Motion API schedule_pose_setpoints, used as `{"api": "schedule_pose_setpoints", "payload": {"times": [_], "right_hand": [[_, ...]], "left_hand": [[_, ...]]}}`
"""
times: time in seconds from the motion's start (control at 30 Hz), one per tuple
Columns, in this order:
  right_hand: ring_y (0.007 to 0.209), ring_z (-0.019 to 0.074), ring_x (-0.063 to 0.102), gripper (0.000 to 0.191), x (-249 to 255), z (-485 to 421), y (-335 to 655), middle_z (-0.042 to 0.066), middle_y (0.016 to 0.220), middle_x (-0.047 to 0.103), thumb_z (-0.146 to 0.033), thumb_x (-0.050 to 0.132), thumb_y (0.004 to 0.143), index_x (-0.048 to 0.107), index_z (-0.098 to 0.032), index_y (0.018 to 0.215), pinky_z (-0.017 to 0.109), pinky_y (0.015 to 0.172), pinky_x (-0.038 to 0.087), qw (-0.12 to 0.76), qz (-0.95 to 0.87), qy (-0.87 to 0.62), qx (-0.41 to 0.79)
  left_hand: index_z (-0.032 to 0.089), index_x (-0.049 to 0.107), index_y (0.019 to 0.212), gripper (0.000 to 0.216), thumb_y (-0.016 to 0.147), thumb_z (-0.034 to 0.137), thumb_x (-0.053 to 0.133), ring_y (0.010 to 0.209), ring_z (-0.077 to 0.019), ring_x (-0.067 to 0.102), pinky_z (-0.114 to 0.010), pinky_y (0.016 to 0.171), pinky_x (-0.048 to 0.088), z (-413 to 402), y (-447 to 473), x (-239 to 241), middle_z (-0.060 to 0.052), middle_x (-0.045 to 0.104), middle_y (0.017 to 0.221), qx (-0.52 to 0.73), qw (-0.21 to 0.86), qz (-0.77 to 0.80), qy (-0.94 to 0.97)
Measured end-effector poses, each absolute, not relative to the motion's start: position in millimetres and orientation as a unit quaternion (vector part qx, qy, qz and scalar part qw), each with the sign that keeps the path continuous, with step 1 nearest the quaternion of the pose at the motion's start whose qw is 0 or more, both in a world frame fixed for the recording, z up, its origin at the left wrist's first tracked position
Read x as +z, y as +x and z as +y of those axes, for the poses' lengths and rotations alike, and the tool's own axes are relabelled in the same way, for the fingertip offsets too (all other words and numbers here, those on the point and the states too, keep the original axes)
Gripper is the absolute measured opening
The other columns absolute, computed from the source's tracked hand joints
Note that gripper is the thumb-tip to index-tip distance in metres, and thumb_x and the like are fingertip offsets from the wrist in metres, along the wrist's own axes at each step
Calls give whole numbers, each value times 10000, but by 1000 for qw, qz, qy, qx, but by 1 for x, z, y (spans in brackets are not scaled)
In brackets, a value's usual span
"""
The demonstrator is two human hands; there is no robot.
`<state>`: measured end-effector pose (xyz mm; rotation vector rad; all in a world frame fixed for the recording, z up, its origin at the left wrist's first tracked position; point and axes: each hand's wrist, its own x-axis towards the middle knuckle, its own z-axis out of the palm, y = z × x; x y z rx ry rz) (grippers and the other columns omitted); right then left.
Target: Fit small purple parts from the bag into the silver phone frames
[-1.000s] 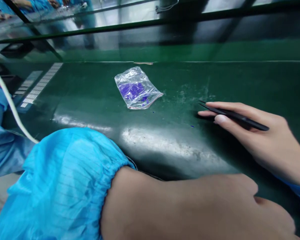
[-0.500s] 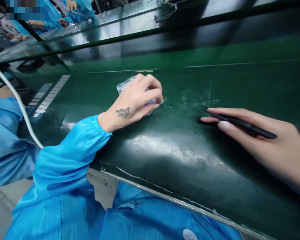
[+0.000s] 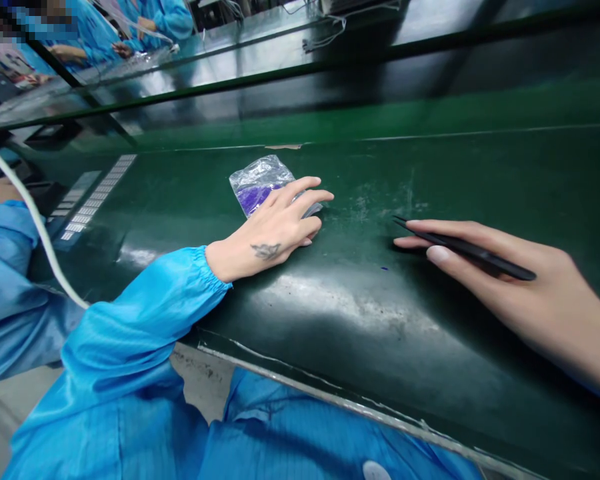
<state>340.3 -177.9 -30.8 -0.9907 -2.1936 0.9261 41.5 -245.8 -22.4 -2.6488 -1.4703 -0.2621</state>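
A clear plastic bag with small purple pieces in it lies on the green work surface. Over its near right corner rests my left hand, palm down with the fingers spread; part of the bag is hidden beneath it. My right hand holds black tweezers between thumb and fingers, their tips pointing left and slightly apart, with nothing visible between them. A tiny dark blue piece lies on the surface, left of and below the tweezer tips.
Strips of small white labels lie at the left. A white cable hangs in front of a neighbour's sleeve. Behind runs a raised shelf with thin wires. Other people in blue work at the far left.
My left hand has come nearer to me and its fingers have spread, uncovering much of the bag and its purple contents. My right hand still holds the tweezers in nearly the same place.
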Motion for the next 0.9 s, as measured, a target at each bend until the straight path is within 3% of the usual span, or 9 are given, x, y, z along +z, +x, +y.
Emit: {"api": "schedule_pose_setpoints", "payload": {"times": [0.13,0.27,0.37,0.43,0.5,0.9], "right_hand": [[1098,230,716,310,-31,-177,341,0,1128,790,-437,619,935,714,-365,1221,358,965,558,273,-815,-368,355],[1108,224,713,309,-31,-177,340,-2,1125,789,-425,611,937,713,-357,1220,348,968,557,277,-817,-370,346],[1113,227,714,318,-29,-178,339,-14,1131,787,-427,607,928,707,-358,1221,352,968,565,269,-815,-377,349],[1117,231,715,323,-28,-178,339,-17,1133,786,-430,609,919,706,-354,1218,361,982,564,262,-812,-383,354],[1123,239,713,322,-27,-179,339,-15,1135,786,-433,612,912,710,-348,1206,375,996,561,261,-810,-387,354],[1122,252,713,325,-24,-180,339,1,1128,782,-445,612,914,703,-355,1213,415,1044,542,257,-812,-391,350]], "left_hand": [[164,591,997,147,1007,163,445,1490,-304,316,-499,1177,377,-243,44,-24,-123,502,1467,-92,46,-475,-874],[200,571,959,151,1024,242,443,1426,-291,406,-508,1158,384,-241,39,-11,-90,551,1407,-209,96,-486,-843],[212,552,935,166,1038,284,445,1116,-240,611,-436,966,511,-242,32,3,-80,667,1137,-303,73,-506,-805],[210,546,922,183,1046,303,449,875,-191,630,-360,790,535,-243,28,9,-57,667,941,-322,25,-506,-799],[209,552,906,207,1044,340,469,772,-170,595,-327,700,511,-243,25,10,-45,645,864,-319,6,-510,-799],[200,614,929,131,1008,300,586,789,-143,597,-299,718,517,-240,20,9,-11,659,871,-356,43,-541,-761]]}}
